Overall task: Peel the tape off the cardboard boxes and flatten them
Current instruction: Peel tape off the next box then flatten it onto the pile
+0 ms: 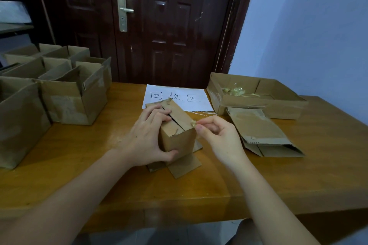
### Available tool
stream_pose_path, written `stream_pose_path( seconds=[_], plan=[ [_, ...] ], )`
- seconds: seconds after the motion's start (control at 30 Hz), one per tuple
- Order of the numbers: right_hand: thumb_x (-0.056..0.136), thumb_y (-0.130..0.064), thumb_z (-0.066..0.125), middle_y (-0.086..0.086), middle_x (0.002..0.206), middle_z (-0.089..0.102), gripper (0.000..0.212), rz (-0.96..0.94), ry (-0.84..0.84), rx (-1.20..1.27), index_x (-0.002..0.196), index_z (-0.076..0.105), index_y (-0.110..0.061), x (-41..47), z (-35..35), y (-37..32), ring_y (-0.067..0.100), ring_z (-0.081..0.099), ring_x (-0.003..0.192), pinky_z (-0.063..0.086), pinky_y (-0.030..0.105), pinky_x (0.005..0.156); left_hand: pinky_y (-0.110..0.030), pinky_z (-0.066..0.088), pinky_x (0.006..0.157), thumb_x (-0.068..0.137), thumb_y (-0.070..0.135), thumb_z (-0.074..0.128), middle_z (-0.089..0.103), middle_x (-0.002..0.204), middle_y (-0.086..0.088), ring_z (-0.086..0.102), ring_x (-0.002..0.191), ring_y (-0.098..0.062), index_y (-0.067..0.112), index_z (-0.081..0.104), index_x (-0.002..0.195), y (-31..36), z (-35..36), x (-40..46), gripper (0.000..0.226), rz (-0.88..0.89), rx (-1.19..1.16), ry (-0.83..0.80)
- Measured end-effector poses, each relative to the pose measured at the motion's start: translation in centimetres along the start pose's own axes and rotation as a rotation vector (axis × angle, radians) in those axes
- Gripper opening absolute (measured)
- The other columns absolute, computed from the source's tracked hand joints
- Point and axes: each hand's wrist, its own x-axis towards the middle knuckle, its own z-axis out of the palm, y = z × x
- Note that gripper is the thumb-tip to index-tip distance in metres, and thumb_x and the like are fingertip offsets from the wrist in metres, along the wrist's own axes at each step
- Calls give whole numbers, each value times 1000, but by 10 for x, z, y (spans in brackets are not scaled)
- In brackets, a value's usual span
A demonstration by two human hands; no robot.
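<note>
Small brown cardboard box point(177, 125) upright mid wooden table point(278, 175), bottom flaps splayed. Left hand point(148, 141) grips its near side, fingers curled over top. Right hand point(218, 135) pinches yellowish tape scrap point(193, 124) at top right corner. Flattened cardboard box point(262, 133) just right.

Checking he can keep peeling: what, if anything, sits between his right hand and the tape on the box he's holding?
Nothing visible. The right hand already pinches the tape at the box's top right edge, while the left hand holds the box.
</note>
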Motion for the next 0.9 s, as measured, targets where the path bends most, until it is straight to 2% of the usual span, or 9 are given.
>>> stream_pose_path(
  seconds=[0.1,0.17,0.37,0.47,0.57,0.63,0.67,0.8,0.9],
  plan=[
    [88,-26,78,-11,74,75,9,-14,59,-50,97,75,-23,3,5,-3,5,71,80,52,23,83,-39,32,115,65,75,77,40,154,10,18,151,-11,26,44,136,-1,-2,-1,92,3,-8,-6],
    [87,-26,79,-11,72,75,8,3,98,-52,95,76,-24,3,7,-5,6,71,80,52,26,88,-39,32,116,65,75,77,40,153,11,18,151,-11,26,44,136,-2,-3,-1,92,8,-5,-9],
    [86,-8,78,5,94,79,20,312,102,488,106,73,-12,-4,4,-5,16,75,87,60,32,86,-40,32,116,65,76,76,41,153,12,17,149,-5,26,45,136,-4,-1,-3,92,4,-28,18],
    [86,-3,75,8,100,78,30,375,102,616,114,69,-12,-2,4,1,18,75,93,59,33,88,-38,34,113,65,76,75,43,151,10,20,149,-8,24,46,136,-3,1,-4,93,14,-28,30],
    [89,-10,75,2,96,78,26,276,101,414,112,68,-17,0,4,5,15,74,94,57,22,81,-40,37,112,64,76,74,44,151,10,24,150,-13,23,47,135,-2,2,-3,93,17,-27,34],
    [90,-13,75,-3,88,78,18,140,92,189,105,70,-22,3,3,8,9,73,91,51,8,76,-39,35,113,65,76,73,43,152,10,22,149,-12,24,46,136,-2,2,-3,93,18,-28,32],
    [90,-14,75,-5,86,78,16,68,81,80,101,71,-25,4,1,9,6,72,90,48,6,76,-39,35,113,65,77,73,43,152,10,22,149,-11,24,46,136,-3,1,-3,93,21,-29,31],
    [86,-14,79,-13,94,75,30,-79,14,-137,86,68,-42,12,-8,12,2,70,93,58,26,87,-39,34,114,66,77,73,42,153,10,21,150,-11,25,45,137,-3,1,-3,93,26,-24,19],
    [82,-11,82,-11,91,77,28,-85,-54,-89,85,72,-37,19,-16,14,9,73,90,60,39,88,-40,35,113,66,77,74,40,153,11,20,151,-11,26,44,138,-4,2,-3,94,17,-24,14]
  ],
)
